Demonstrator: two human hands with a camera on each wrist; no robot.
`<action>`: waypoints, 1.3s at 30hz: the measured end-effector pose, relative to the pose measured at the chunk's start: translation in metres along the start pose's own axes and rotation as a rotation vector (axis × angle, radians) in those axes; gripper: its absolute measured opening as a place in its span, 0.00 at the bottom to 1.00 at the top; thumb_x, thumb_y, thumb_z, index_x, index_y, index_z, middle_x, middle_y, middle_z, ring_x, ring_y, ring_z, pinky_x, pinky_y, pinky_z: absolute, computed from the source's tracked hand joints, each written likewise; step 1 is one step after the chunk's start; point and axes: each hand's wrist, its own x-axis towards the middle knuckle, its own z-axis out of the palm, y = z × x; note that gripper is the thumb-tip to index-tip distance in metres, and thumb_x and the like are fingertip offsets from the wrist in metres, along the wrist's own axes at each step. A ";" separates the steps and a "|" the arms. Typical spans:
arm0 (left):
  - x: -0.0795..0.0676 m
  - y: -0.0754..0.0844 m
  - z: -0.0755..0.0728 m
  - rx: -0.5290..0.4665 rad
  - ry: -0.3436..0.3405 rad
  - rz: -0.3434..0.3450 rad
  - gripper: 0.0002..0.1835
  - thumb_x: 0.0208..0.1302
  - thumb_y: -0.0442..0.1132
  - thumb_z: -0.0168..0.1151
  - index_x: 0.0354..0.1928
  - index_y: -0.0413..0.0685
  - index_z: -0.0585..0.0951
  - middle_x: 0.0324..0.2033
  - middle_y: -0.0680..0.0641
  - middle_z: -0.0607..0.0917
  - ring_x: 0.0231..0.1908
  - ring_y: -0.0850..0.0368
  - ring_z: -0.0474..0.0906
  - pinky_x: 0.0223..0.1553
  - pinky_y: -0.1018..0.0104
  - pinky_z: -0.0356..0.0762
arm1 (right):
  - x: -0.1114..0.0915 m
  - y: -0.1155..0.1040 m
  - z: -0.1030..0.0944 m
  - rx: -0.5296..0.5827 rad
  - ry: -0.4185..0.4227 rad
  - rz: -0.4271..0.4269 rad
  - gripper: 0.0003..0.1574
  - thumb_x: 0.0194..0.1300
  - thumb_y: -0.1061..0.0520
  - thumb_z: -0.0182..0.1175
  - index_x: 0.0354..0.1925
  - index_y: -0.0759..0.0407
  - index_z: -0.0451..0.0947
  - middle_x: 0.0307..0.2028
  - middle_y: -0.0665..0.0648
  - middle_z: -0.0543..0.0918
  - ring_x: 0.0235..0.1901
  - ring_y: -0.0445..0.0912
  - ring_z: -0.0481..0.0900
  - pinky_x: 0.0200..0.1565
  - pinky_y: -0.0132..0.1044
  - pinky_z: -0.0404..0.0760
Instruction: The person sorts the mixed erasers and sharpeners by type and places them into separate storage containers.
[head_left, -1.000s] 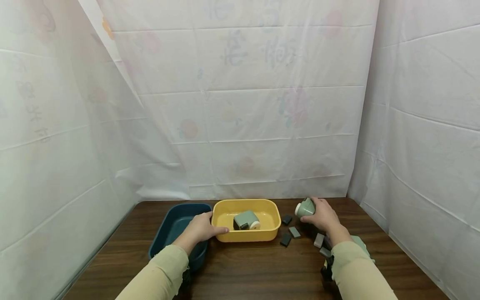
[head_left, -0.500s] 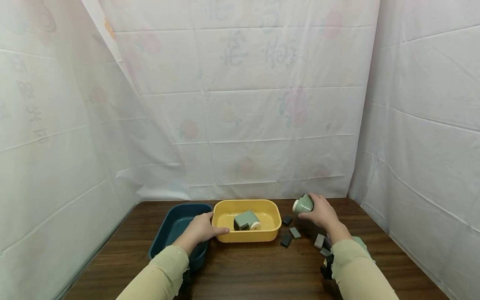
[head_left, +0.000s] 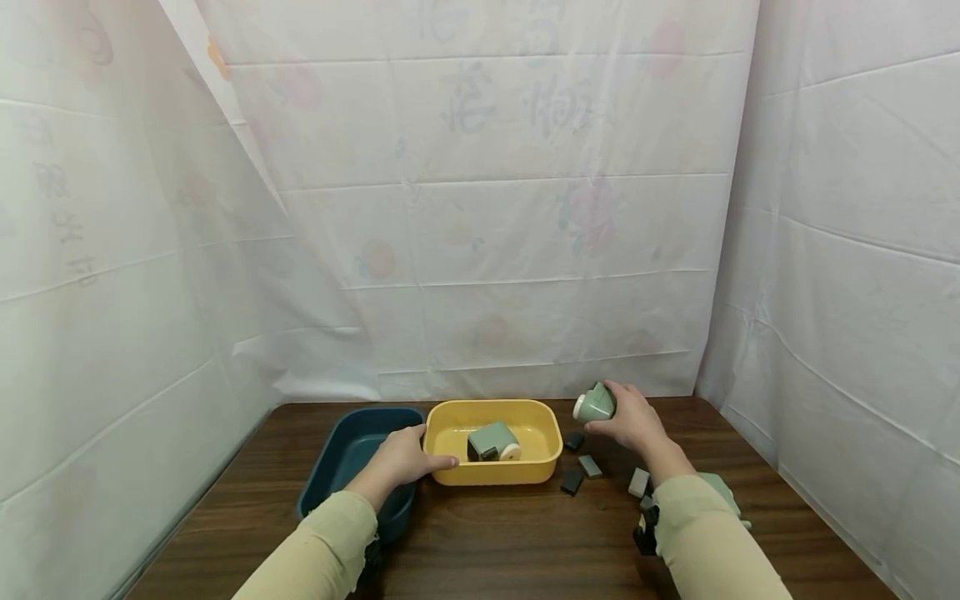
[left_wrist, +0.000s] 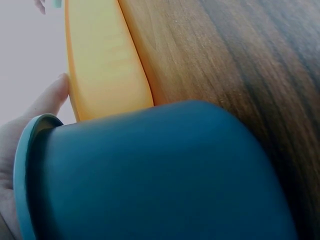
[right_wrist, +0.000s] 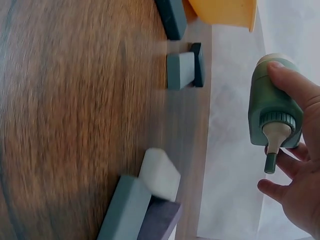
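Note:
In the head view my left hand [head_left: 397,458] holds the near left corner of a yellow plastic bin [head_left: 495,475], thumb along its front rim. In the left wrist view a finger touches the yellow bin's edge [left_wrist: 100,60]. Inside the bin lies a boxy green object [head_left: 492,439] with a round cream part and a dark piece. Right of the bin, my right hand [head_left: 633,423] grips a green bottle-shaped object [head_left: 597,403] above the table. The right wrist view shows that object's [right_wrist: 274,100] cream end, ribbed collar and cream stem with a green tip.
Left of the yellow bin stands a dark blue bin [head_left: 352,442], partly behind my left forearm. Several small dark, grey and white blocks [head_left: 589,466] lie on the wooden table [head_left: 517,542]. A green object [head_left: 722,490] is partly hidden by my right sleeve. White sheeting [head_left: 517,333] hangs behind.
My right hand has moved left and slightly up with the green bottle-shaped object, closer to the yellow bin. The left hand and the bins have stayed where they were.

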 end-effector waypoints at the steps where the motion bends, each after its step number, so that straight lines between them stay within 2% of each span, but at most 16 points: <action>1: 0.000 0.000 0.000 -0.002 0.000 -0.001 0.48 0.51 0.62 0.77 0.66 0.35 0.75 0.51 0.40 0.84 0.42 0.52 0.79 0.48 0.49 0.80 | 0.001 -0.002 0.001 0.003 0.002 -0.007 0.59 0.54 0.41 0.77 0.75 0.61 0.63 0.66 0.72 0.68 0.54 0.64 0.76 0.48 0.59 0.78; 7: -0.001 0.001 0.001 -0.009 -0.003 -0.002 0.47 0.51 0.63 0.77 0.66 0.37 0.76 0.49 0.42 0.85 0.40 0.53 0.78 0.47 0.51 0.80 | 0.003 -0.013 0.006 0.004 0.002 -0.031 0.59 0.53 0.41 0.78 0.74 0.60 0.64 0.66 0.71 0.69 0.54 0.63 0.75 0.50 0.60 0.77; 22: -0.001 0.000 -0.001 -0.006 -0.003 0.003 0.48 0.50 0.64 0.77 0.65 0.37 0.77 0.49 0.42 0.85 0.41 0.53 0.79 0.47 0.50 0.80 | 0.009 -0.044 0.013 0.025 0.006 -0.093 0.60 0.52 0.41 0.78 0.75 0.58 0.64 0.66 0.67 0.70 0.52 0.60 0.77 0.48 0.57 0.80; 28: -0.003 0.002 -0.003 -0.009 -0.006 0.006 0.50 0.48 0.66 0.77 0.65 0.37 0.77 0.47 0.43 0.85 0.39 0.54 0.78 0.45 0.51 0.80 | 0.009 -0.058 0.016 0.021 0.003 -0.124 0.60 0.51 0.42 0.79 0.75 0.57 0.64 0.67 0.65 0.70 0.55 0.58 0.76 0.51 0.56 0.79; 39: -0.003 0.001 -0.001 -0.014 -0.004 0.003 0.48 0.50 0.65 0.77 0.64 0.38 0.77 0.46 0.44 0.85 0.38 0.54 0.78 0.44 0.52 0.80 | 0.010 -0.078 0.026 0.033 -0.022 -0.153 0.60 0.52 0.42 0.80 0.76 0.54 0.64 0.68 0.62 0.69 0.56 0.58 0.76 0.51 0.56 0.79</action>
